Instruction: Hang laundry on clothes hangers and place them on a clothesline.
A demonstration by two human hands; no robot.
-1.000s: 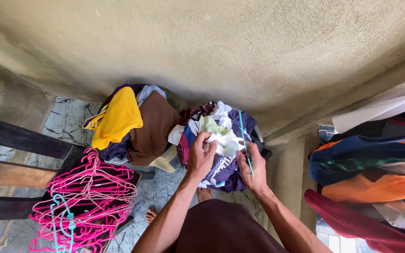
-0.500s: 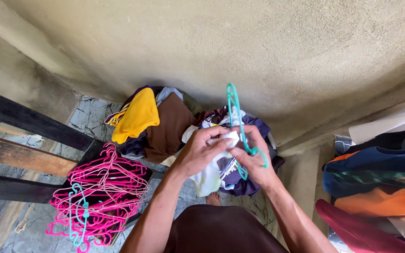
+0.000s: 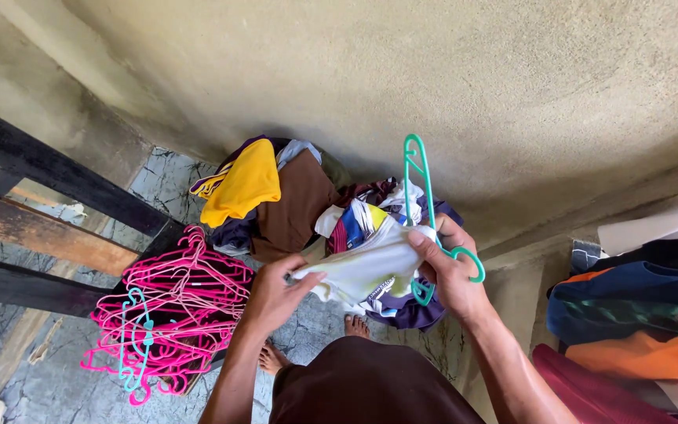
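Hands have parted, stretching white garment [image 3: 362,268] between them.

- Garment [image 3: 366,267]: soft, thin cloth, matt, pale and creased.
- Teal hanger [image 3: 425,212]: smooth plastic with a slight sheen.
- Pink hangers [image 3: 174,306]: thin glossy plastic, tangled in a heap.
- Clothes pile [image 3: 276,200]: matt cloth.
- Wall [image 3: 433,71]: rough, grainy plaster, matt.
- Floor [image 3: 158,180]: marbled stone tile, smooth.
- Beams [image 3: 33,235]: dark, worn wood.

teal hanger [image 3: 420,188], pale yellow-white garment [image 3: 362,268], pink hangers [image 3: 174,310]
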